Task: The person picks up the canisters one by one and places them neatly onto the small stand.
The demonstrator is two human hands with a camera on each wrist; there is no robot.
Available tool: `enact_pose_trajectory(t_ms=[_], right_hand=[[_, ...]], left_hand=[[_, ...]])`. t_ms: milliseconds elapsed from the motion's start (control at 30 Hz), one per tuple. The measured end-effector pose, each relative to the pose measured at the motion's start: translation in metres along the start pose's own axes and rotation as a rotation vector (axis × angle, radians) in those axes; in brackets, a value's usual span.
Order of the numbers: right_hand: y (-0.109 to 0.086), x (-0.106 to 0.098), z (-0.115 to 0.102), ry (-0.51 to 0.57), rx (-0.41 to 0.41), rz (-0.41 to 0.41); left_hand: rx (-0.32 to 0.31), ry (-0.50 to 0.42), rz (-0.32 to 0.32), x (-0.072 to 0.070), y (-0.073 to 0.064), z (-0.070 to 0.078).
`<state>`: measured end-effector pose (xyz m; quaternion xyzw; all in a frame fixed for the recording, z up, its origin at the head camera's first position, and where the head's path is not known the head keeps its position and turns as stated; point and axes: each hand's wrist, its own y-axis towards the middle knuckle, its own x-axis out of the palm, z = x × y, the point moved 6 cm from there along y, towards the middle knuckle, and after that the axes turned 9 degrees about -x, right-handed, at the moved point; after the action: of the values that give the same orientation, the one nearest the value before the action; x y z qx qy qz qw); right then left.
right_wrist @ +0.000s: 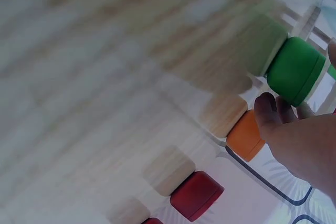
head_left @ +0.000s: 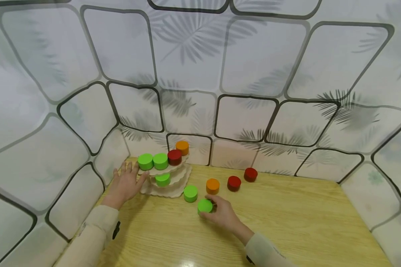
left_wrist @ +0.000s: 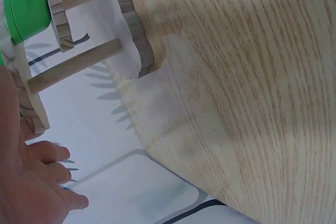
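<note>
On the left stands a tiered wooden stand (head_left: pixel 167 191) with scalloped edges. My left hand (head_left: pixel 123 185) rests against the left end of its top tier, thumb at the front edge and fingers spread; in the left wrist view that hand (left_wrist: pixel 39 182) is right at the tier's end. Two green round blocks (head_left: pixel 160 161), a red one (head_left: pixel 174 157) and an orange one (head_left: pixel 182 147) sit on the upper part. Another green block (head_left: pixel 162 180) is on a tier below. My right hand (head_left: pixel 224 213) grips a green round block (head_left: pixel 205 206) between thumb and fingers, close over the table.
A loose green block (head_left: pixel 190 193) lies on the wooden table (head_left: pixel 287 222) near the stand's right corner. An orange block (head_left: pixel 212 186) and two red blocks (head_left: pixel 234 183) trail off to its right. A patterned curtain wall (head_left: pixel 194 111) encloses the back and sides.
</note>
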<state>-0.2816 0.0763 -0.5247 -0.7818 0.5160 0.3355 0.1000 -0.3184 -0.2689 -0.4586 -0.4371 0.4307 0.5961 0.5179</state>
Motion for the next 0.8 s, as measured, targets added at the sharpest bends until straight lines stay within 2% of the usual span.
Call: enact_pose_trajectory(t_ms=[800], right_hand=[[-0.0039, 0.0054, 0.0058, 0.002, -0.018, -0.004]], left_hand=[[-0.002, -0.001, 0.001, 0.0012, 0.0006, -0.0009]])
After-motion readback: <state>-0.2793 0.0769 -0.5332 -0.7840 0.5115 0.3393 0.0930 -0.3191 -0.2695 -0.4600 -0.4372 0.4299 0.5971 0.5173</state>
